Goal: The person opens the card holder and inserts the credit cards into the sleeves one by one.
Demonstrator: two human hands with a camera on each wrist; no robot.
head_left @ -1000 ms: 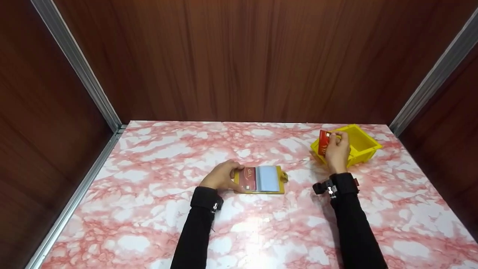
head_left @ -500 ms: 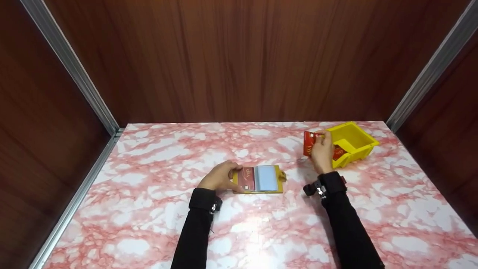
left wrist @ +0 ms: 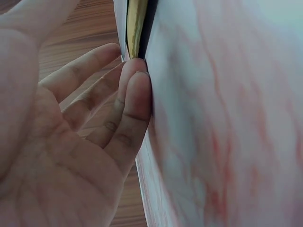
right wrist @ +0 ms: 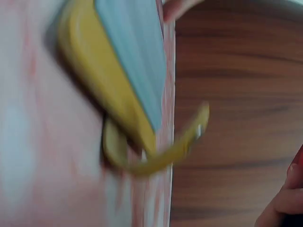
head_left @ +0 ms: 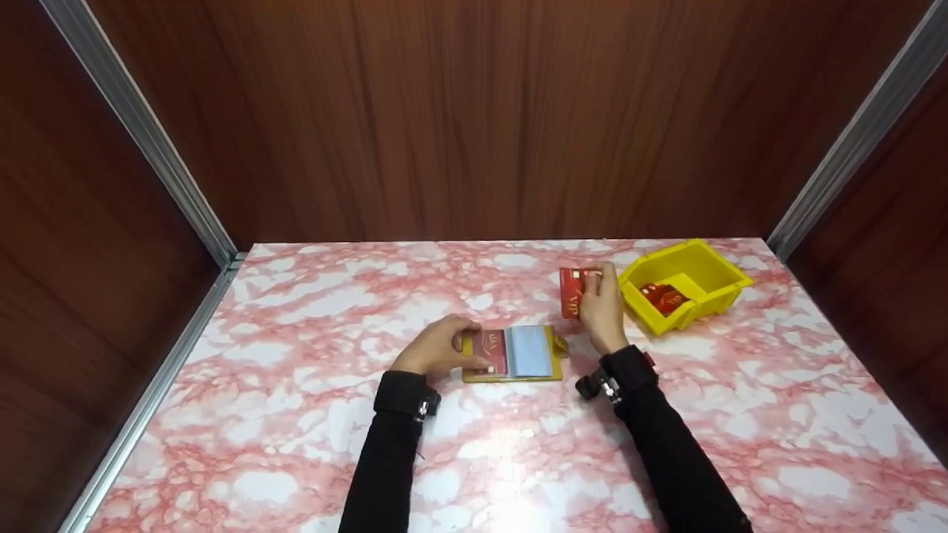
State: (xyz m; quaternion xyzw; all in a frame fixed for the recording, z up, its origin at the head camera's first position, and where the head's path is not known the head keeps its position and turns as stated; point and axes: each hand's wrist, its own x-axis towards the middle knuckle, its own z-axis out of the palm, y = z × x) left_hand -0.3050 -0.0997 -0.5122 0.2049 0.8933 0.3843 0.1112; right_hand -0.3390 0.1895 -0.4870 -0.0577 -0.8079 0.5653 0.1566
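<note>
An open yellow card holder [head_left: 530, 352] lies on the table with clear sleeves spread, a red VIP card [head_left: 495, 349] in its left sleeve. My left hand [head_left: 437, 346] holds its left end, thumb over the sleeved card and fingers at the far edge. In the left wrist view, fingertips touch the edge of the holder [left wrist: 136, 26]. My right hand [head_left: 603, 307] pinches another red VIP card [head_left: 571, 295] upright, above and right of the holder. In the right wrist view, the holder's snap strap [right wrist: 158, 161] sticks out, and the held card [right wrist: 298, 163] barely shows.
A yellow bin [head_left: 712, 300] stands at the back right with more red cards [head_left: 666, 300] inside. Wood-look panels [head_left: 444, 126] wall in the pink marbled table [head_left: 296, 414] at the back and sides.
My right hand has carried the red card left, away from the yellow bin, toward the card holder. My left thumb has shifted from the holder's near edge onto the sleeved card.
</note>
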